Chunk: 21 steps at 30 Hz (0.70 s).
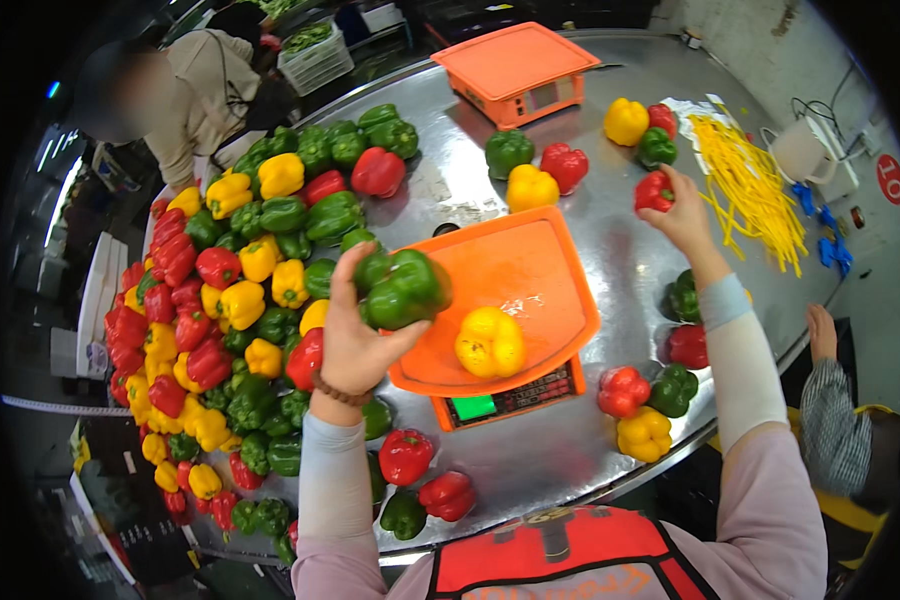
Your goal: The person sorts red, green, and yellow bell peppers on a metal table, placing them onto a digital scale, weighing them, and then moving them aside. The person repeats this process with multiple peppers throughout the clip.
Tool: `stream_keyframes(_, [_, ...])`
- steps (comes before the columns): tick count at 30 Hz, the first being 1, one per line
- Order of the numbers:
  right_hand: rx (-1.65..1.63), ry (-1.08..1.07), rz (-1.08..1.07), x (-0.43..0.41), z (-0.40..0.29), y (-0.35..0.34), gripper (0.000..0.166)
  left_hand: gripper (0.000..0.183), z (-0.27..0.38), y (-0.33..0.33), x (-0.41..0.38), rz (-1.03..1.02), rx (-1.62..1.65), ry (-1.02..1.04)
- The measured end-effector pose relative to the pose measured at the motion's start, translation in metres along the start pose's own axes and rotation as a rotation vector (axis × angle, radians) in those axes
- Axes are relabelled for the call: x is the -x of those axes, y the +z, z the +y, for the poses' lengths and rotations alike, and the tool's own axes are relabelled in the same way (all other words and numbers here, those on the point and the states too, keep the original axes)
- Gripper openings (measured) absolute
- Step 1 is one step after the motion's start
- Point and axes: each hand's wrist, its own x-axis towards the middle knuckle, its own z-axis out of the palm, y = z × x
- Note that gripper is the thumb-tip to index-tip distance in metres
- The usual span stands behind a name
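Observation:
My left hand [360,337] grips a green bell pepper [405,291] above the left rim of an orange scale pan [517,255]. One yellow bell pepper [491,342] lies in that pan, which rests on a digital scale with a lit green display [473,407]. Out to the right, my right hand [681,214] holds a red bell pepper [653,193] between thumb and fingers. Just beyond it sits a group of a yellow pepper [626,122], a green pepper [657,148] and a partly hidden red pepper [663,118].
A big heap of mixed peppers [217,307] covers the table's left side. Small pepper groups stand near the pan and front edge. A second orange scale [516,64] is at the back. Yellow strips [750,180] lie right. One person [202,90] leans in at left; another's hand [822,334] shows right.

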Motion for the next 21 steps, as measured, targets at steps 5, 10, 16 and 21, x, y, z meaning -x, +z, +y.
stream_keyframes(5, [0.176, 0.272, -0.105, -0.014, 0.063, 0.034, 0.086, 0.092, 0.009, 0.019, -0.014, -0.007, -0.082, 0.165])
stream_keyframes(10, [0.205, -0.11, 0.046, -0.021, -0.022, 0.0, 0.084, 0.093, 0.023, 0.034, -0.025, 0.025, -0.239, 0.323])
stream_keyframes(16, [-0.662, -0.665, -0.112, 0.045, -0.213, -0.064, 0.036, 0.087, 0.045, 0.062, -0.036, -0.013, -0.312, 0.507])
stream_keyframes(21, [-1.06, -0.135, -0.188, 0.022, -0.213, -0.043, 0.014, 0.085, 0.066, 0.066, -0.023, -0.077, 0.397, 0.029])
